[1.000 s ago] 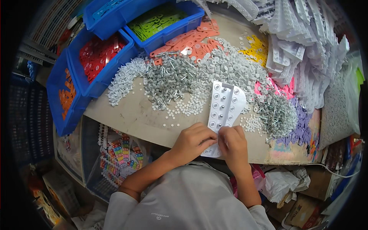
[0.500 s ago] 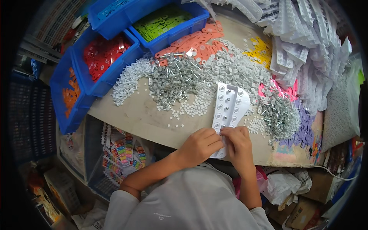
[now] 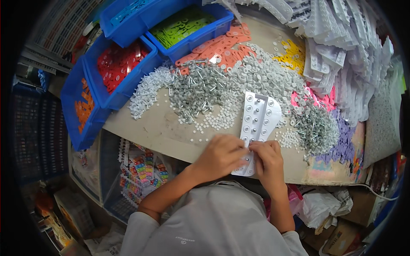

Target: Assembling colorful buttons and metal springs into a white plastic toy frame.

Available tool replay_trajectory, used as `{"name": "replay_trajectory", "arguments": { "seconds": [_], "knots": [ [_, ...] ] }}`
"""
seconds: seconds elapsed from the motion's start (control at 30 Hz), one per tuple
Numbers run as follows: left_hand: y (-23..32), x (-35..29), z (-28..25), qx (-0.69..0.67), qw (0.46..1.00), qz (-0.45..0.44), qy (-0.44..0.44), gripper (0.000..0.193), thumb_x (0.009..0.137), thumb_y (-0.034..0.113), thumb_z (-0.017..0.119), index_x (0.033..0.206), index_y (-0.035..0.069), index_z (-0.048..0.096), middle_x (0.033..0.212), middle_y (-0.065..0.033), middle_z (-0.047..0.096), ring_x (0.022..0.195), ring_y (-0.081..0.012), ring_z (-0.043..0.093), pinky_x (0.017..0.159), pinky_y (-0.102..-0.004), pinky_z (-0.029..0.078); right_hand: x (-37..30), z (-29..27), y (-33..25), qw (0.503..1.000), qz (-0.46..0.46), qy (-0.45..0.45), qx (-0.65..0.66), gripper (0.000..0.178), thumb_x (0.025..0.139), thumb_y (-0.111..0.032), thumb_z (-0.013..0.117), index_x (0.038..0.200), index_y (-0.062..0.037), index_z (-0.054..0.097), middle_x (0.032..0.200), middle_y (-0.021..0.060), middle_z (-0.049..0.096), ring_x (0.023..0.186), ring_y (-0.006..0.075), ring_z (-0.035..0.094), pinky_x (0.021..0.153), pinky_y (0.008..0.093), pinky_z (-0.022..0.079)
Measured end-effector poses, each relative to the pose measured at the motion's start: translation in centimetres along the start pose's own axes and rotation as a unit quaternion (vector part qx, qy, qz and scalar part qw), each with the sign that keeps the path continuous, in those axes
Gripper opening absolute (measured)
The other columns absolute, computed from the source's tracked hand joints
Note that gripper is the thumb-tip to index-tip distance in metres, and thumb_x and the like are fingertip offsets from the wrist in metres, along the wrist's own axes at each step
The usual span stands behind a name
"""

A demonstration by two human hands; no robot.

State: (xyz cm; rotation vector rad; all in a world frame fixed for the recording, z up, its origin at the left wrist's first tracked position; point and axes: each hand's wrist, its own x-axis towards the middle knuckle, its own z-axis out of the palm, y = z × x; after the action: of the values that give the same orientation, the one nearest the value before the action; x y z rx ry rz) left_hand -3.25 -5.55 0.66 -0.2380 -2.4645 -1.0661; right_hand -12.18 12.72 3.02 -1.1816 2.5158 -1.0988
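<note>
A white moulded plastic panel, flared at one side, with two rows of clear round cups flanking a line of metal studs, lies with its near end past the table's edge, probably to bring it within easy reach. The right hand rests on its lower right part, fingers bent, seemingly steadying it; whether they pinch a stud, I cannot tell. The left hand, blurred, is half-curled at the panel's lower left; its grip cannot be made out.

Grey-headed metal pins heap left of the panel and pale grey plastic washers just beyond it, likely for quick picking.

The worn beige tabletop spreads around the panel. Blue plastic bins stand far to its upper left, stacked white plastic panels to its upper right, and a dark lattice crate well left of it.
</note>
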Motion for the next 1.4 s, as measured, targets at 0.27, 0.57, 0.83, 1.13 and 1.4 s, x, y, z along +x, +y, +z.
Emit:
{"name": "replay_trajectory", "arguments": {
  "seconds": [0.27, 0.57, 0.83, 1.13, 1.4],
  "knots": [
    [-6.6, 1.1, -3.9, 0.242, 0.953, -0.126, 0.130, 0.009, 0.084, 0.010, 0.077, 0.086, 0.007, 0.069, 0.085, -0.0057, 0.060, 0.085, -0.0280, 0.058, 0.076, -0.0424, 0.042, -0.1, 0.2, 0.6, 0.999, -0.015, 0.044, 0.018, 0.025, 0.084, 0.014, 0.062, 0.103, -0.0014, 0.067, 0.100, 0.0135, 0.071, 0.088, 0.0312, 0.062, 0.079, 0.0381, 0.051],
    [-6.9, 1.4, -2.8, 0.305, 0.935, -0.156, 0.087, 0.013, 0.081, 0.009, 0.077, 0.089, 0.010, 0.067, 0.090, -0.0041, 0.057, 0.090, -0.0260, 0.056, 0.080, -0.0404, 0.042, -1.0, 0.3, 0.6, 0.994, 0.054, 0.074, 0.054, 0.022, 0.090, 0.010, 0.064, 0.109, 0.0003, 0.068, 0.097, 0.0140, 0.069, 0.084, 0.0254, 0.068, 0.076, 0.0330, 0.054],
    [-6.1, 0.8, -2.8, 0.322, 0.931, -0.149, 0.083, 0.012, 0.081, 0.008, 0.075, 0.089, 0.010, 0.067, 0.089, -0.0039, 0.056, 0.091, -0.0261, 0.055, 0.081, -0.0400, 0.042, -1.0, 0.5, 0.4, 0.996, 0.020, 0.078, 0.033, 0.022, 0.089, 0.011, 0.065, 0.108, 0.0011, 0.068, 0.097, 0.0138, 0.068, 0.084, 0.0266, 0.067, 0.076, 0.0341, 0.054],
    [-1.0, 1.0, -4.1, 0.008, 0.980, -0.197, -0.010, 0.015, 0.086, 0.003, 0.072, 0.101, 0.002, 0.068, 0.097, -0.0104, 0.061, 0.095, -0.0315, 0.062, 0.082, -0.0417, 0.049, -1.1, 0.5, 0.7, 0.995, 0.009, 0.095, 0.024, 0.023, 0.088, 0.011, 0.066, 0.108, 0.0004, 0.067, 0.097, 0.0141, 0.068, 0.085, 0.0281, 0.067, 0.076, 0.0353, 0.054],
    [2.6, 0.1, -1.0, -0.158, 0.970, -0.151, -0.107, 0.014, 0.085, -0.001, 0.073, 0.098, 0.000, 0.068, 0.090, -0.0118, 0.065, 0.088, -0.0282, 0.064, 0.077, -0.0375, 0.052, -0.9, 0.6, 0.9, 0.995, 0.003, 0.092, 0.034, 0.024, 0.087, 0.011, 0.066, 0.108, 0.0003, 0.067, 0.097, 0.0143, 0.068, 0.085, 0.0297, 0.066, 0.075, 0.0367, 0.054]
  ]
}}
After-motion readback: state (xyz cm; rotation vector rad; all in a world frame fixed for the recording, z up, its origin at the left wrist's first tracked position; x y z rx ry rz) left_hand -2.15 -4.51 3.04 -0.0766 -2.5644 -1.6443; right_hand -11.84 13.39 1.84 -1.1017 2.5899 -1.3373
